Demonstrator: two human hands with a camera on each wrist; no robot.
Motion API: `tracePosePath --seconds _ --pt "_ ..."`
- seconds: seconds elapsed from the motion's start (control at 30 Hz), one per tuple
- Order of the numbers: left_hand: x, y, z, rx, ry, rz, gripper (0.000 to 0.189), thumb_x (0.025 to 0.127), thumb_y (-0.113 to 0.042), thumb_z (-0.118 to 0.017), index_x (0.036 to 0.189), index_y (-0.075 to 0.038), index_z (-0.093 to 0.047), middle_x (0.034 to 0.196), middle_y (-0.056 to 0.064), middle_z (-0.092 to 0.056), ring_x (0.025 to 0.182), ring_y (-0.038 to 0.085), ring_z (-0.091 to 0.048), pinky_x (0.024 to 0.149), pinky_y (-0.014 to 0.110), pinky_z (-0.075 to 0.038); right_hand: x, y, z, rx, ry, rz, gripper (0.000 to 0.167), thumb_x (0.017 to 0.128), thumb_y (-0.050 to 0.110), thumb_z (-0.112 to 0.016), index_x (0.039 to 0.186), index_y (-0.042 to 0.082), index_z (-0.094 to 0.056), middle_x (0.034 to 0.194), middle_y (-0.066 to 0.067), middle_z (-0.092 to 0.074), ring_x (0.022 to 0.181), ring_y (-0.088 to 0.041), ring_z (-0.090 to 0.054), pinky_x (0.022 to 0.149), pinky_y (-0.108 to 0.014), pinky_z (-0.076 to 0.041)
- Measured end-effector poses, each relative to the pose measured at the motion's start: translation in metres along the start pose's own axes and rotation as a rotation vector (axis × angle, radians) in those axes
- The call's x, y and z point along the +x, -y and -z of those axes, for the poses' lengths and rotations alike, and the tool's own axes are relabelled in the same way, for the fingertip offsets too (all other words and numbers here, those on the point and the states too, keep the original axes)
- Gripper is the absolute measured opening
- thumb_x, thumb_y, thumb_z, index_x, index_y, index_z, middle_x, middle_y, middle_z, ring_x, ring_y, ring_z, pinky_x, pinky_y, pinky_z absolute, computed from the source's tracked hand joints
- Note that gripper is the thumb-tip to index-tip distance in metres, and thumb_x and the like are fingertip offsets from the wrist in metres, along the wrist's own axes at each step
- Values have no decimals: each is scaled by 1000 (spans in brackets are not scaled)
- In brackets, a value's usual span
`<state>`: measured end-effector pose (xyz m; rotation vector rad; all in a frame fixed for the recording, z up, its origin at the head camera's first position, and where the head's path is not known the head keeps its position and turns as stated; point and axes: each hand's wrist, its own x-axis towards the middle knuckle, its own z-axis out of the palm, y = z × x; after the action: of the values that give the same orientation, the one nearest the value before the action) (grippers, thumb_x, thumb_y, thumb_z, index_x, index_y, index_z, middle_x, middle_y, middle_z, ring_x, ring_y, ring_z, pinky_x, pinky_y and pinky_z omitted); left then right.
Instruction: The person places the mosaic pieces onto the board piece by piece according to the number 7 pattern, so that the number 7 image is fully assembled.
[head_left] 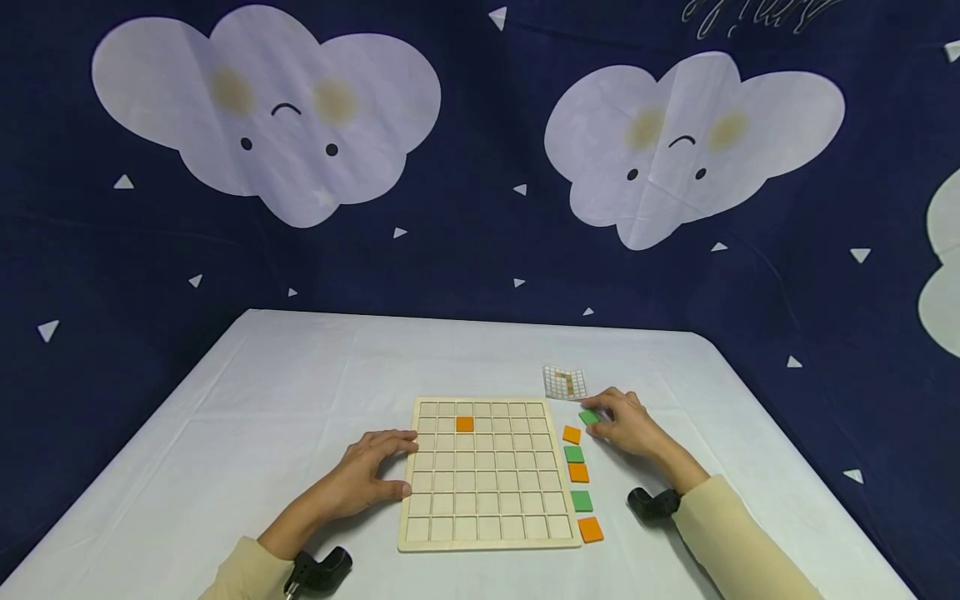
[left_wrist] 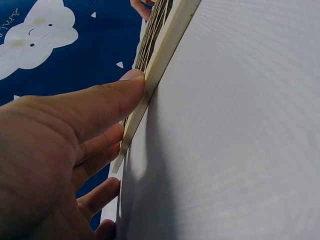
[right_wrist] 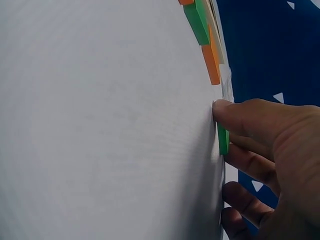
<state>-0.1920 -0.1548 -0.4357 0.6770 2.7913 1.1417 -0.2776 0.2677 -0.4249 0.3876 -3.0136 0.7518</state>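
Note:
A wooden grid board (head_left: 487, 504) lies on the table, with one orange tile (head_left: 465, 424) in a square of its second row from the far edge. My left hand (head_left: 371, 473) rests against the board's left side; its thumb and fingertips touch the frame (left_wrist: 159, 60). To the right of the board, my right hand (head_left: 628, 422) pinches a green tile (head_left: 588, 417) between thumb and finger. The same green tile (right_wrist: 223, 139) shows at table level in the right wrist view, partly hidden by the thumb.
Down the board's right side runs a row of loose tiles: an orange tile (head_left: 572, 435), a green tile (head_left: 573, 454) and several more. A small card (head_left: 565, 383) printed with a coloured grid lies beyond the board's far right corner. A dark cloud-patterned cloth (head_left: 480, 275) hangs behind the table.

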Motion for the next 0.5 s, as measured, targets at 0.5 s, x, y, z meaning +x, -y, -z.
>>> tracePosePath --seconds 0.5 --pt "-1 1 0 2 -6 -19 47 77 -28 -76 120 -15 -61 141 3 -49 131 32 -39 103 60 -22 -6 -4 -2 5 -20 -8 35 82 20 -70 115 10 -66 115 -8 -58 101 -23 -43 86 -41 -38"
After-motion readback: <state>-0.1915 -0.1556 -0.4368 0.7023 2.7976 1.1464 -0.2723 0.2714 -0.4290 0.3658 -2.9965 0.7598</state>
